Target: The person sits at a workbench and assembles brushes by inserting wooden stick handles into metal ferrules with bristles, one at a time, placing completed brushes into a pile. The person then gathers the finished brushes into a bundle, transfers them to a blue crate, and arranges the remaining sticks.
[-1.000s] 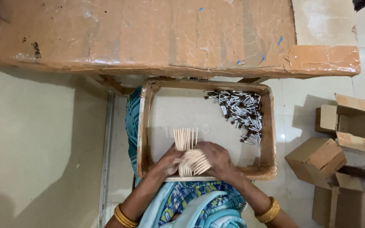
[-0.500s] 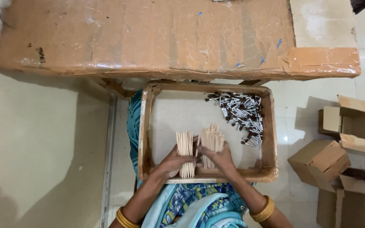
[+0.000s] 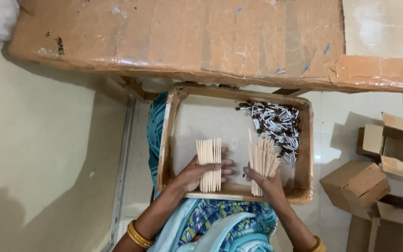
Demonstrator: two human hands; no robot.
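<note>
Sitting over a cardboard tray (image 3: 166,140), the left hand (image 3: 197,172) is pinning a flat row of wooden sticks (image 3: 209,164) under spread fingers while the right hand (image 3: 264,179) is clutching a fanned stick bundle (image 3: 262,161), which, being loosely splayed, could slip into the metal caps (image 3: 276,125).

left hand (image 3: 197,173): flat stick row (image 3: 209,164) | right hand (image 3: 264,181): stick bundle (image 3: 262,161)

Inside the tray (image 3: 166,140), bare floor lies open in the upper left and middle. The heap of metal pieces (image 3: 276,123) fills the upper right; two stick bundles (image 3: 209,164) (image 3: 262,163) take the near edge. The big carton (image 3: 187,37) overhangs the far wall, and small boxes (image 3: 378,163) crowd the right
</note>
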